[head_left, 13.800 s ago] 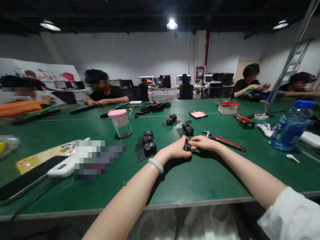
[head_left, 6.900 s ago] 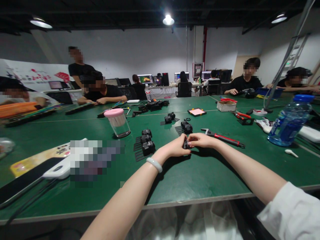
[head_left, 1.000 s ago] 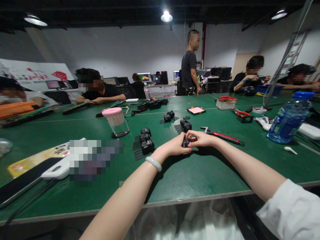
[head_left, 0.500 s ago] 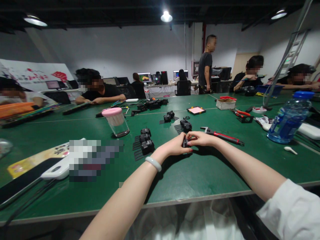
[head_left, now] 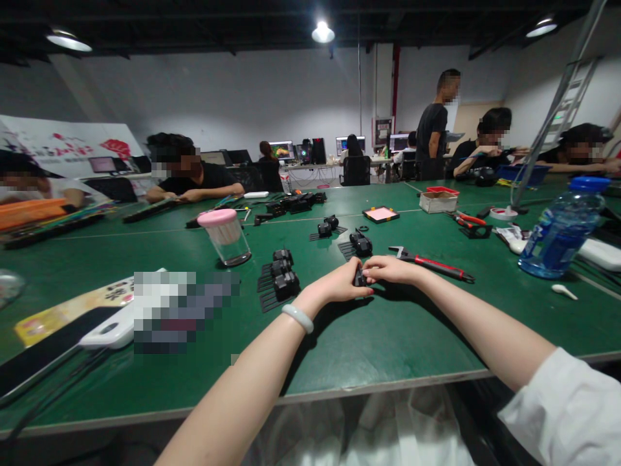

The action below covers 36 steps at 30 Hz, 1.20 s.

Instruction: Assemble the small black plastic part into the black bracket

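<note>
Between my two hands, over the green table [head_left: 388,343], is a small black part [head_left: 359,278]. My left hand [head_left: 342,281] is closed on its left side, thumb stretched along the near side. The fingers of my right hand [head_left: 385,268] pinch the same part from the right. Just beyond them lies a black piece with a comb-like plate [head_left: 359,243]. Several similar black pieces [head_left: 285,285] stand in a row left of my hands, and further back is another group [head_left: 327,226].
Adjustable wrench [head_left: 439,266] right of my hands; water bottle [head_left: 557,226] and white spoon [head_left: 563,292] at right. Pink-lidded jar [head_left: 226,236] at left, near a white power strip [head_left: 116,323]. Pink pad [head_left: 381,214] and white box [head_left: 438,200] further back. People sit across the table.
A standing person in the background has moved to the right, uncovering a seated person behind. My hands have barely shifted around the black part.
</note>
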{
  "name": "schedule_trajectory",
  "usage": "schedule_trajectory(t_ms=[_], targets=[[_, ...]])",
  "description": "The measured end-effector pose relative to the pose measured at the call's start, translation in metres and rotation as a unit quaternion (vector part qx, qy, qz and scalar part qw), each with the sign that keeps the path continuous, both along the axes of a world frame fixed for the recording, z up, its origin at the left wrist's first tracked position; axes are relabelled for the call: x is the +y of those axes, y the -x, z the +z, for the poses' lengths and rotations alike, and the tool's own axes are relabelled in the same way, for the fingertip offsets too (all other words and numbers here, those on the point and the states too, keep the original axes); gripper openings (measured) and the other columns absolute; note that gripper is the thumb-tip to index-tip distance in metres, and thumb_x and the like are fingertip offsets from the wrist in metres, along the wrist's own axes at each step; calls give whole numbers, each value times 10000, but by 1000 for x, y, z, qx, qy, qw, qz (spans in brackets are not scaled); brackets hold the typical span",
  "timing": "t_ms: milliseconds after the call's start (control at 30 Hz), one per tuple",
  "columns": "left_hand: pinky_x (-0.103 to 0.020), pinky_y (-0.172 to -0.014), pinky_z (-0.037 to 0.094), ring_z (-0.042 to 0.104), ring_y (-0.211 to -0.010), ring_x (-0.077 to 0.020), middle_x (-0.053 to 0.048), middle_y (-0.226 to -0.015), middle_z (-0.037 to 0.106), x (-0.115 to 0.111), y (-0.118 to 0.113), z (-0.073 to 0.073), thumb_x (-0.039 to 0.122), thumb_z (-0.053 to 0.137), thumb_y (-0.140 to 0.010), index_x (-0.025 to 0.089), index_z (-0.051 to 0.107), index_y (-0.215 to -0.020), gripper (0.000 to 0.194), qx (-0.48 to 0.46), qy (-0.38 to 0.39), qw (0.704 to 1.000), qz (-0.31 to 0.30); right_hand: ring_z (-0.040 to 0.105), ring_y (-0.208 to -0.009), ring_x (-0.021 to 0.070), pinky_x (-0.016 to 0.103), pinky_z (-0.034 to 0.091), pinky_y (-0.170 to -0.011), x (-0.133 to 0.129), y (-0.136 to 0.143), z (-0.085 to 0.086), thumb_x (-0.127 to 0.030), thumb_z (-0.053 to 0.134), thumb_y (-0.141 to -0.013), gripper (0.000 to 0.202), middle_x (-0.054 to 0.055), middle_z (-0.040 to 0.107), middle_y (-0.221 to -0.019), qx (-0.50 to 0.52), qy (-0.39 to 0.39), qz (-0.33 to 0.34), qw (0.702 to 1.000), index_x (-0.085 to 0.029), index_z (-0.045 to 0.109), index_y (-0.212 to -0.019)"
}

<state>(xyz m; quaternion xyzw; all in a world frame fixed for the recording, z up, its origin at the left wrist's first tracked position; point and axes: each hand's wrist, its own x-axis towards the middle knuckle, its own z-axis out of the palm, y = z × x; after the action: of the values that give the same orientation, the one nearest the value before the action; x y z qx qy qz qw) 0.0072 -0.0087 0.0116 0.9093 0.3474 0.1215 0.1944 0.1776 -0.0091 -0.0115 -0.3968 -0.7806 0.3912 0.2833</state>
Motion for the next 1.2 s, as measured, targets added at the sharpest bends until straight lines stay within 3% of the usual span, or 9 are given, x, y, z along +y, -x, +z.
schedule_trajectory(t_ms=[433,767,867,1033,1200], targets=[[-240,-586,359,486,-691,-144,-31,-826,510,1,1,-1,512,495,-552,160,365,-920,525,2,-3,1000,-3,491,-598,95,224,391,-591,6,0,-6,-421,416,-686,322,23,540,-635,-1,15,-18,1000,-119,528,-677],[-247,-610,365,490,-725,-157,-27,-840,503,-1,0,0,486,516,-542,163,367,-919,518,-5,1,1000,8,456,-557,58,216,400,-592,4,2,-7,-305,423,-693,167,-15,471,-620,112,111,-30,987,-142,449,-712],[-251,-613,368,491,-724,-159,-28,-836,502,-2,0,0,485,516,-541,158,370,-920,521,-3,2,1000,11,479,-600,71,242,412,-614,2,1,-4,-254,474,-656,145,-15,481,-668,99,90,-21,991,-155,426,-751],[-255,-618,373,492,-749,-170,-38,-862,500,-2,0,1,472,521,-546,157,377,-924,512,-6,-3,1000,6,463,-687,82,246,400,-640,-3,-2,2,-188,562,-563,287,-14,452,-788,68,11,25,997,-163,414,-808],[-258,-615,375,496,-739,-170,-41,-864,504,-1,0,1,479,522,-544,158,380,-928,521,-11,-2,1000,-2,454,-645,61,225,393,-611,-4,-3,2,-185,576,-548,354,-19,418,-802,62,20,52,997,-172,390,-849]])
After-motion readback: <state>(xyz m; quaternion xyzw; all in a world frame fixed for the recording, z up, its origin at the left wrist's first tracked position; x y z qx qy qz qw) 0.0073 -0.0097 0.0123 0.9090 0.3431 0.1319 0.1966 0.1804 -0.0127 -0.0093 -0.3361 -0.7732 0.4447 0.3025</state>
